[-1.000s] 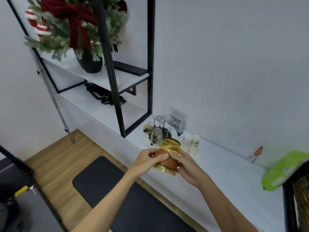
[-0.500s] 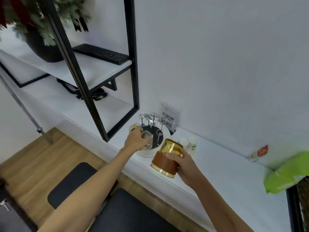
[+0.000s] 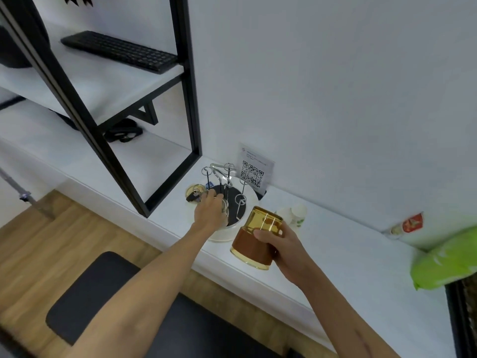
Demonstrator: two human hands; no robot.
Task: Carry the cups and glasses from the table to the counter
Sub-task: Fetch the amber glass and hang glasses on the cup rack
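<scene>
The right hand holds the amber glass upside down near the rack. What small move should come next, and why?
Probably lower the amber glass onto a free peg of the rack. The right hand holds it inverted beside the rack, while the left hand grips a small glass there.

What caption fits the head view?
Right hand holds an amber glass; left hand reaches into the cup rack.

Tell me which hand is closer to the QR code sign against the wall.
Left. The left hand reaches into the cup rack just in front of the QR code sign; the right hand holds the amber cup farther out, toward the counter's edge.
</scene>
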